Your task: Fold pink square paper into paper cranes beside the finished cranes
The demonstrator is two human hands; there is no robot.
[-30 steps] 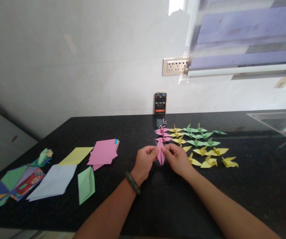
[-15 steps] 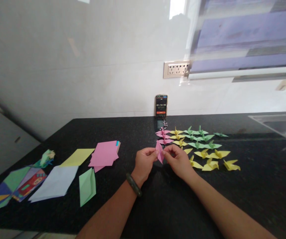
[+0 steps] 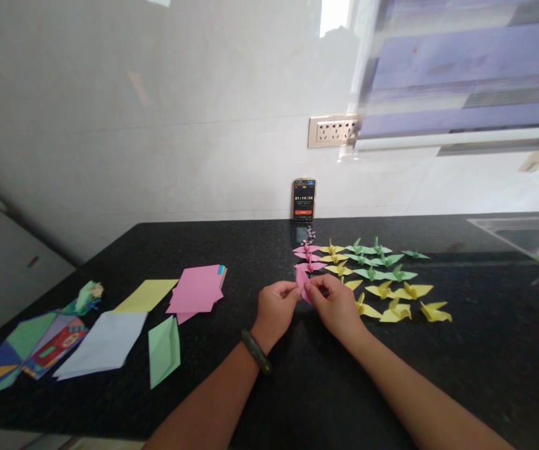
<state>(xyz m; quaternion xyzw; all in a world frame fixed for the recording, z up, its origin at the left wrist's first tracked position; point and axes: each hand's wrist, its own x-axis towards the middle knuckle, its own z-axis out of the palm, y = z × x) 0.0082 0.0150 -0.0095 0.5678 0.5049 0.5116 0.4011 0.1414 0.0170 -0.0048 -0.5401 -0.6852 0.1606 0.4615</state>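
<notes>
A small folded pink paper piece (image 3: 303,289) is pinched between both my hands just above the black counter (image 3: 269,387). My left hand (image 3: 273,310), with a dark bangle on the wrist, grips its left side with closed fingers. On the right side my right hand (image 3: 337,305) pinches it too. Most of the piece is hidden by my fingers. Finished pink paper cranes (image 3: 307,257) lie in a column just beyond my hands.
Rows of yellow cranes (image 3: 393,300) and green cranes (image 3: 376,259) lie to the right. A pink paper stack (image 3: 197,289), yellow, white and green sheets (image 3: 163,350) and patterned paper (image 3: 25,350) lie to the left. A phone (image 3: 303,200) leans on the wall. A sink (image 3: 531,240) sits far right.
The pink piece hung long below my fingers a second ago. It has since been drawn up and folded smaller between my fingertips, and my hands have closed together.
</notes>
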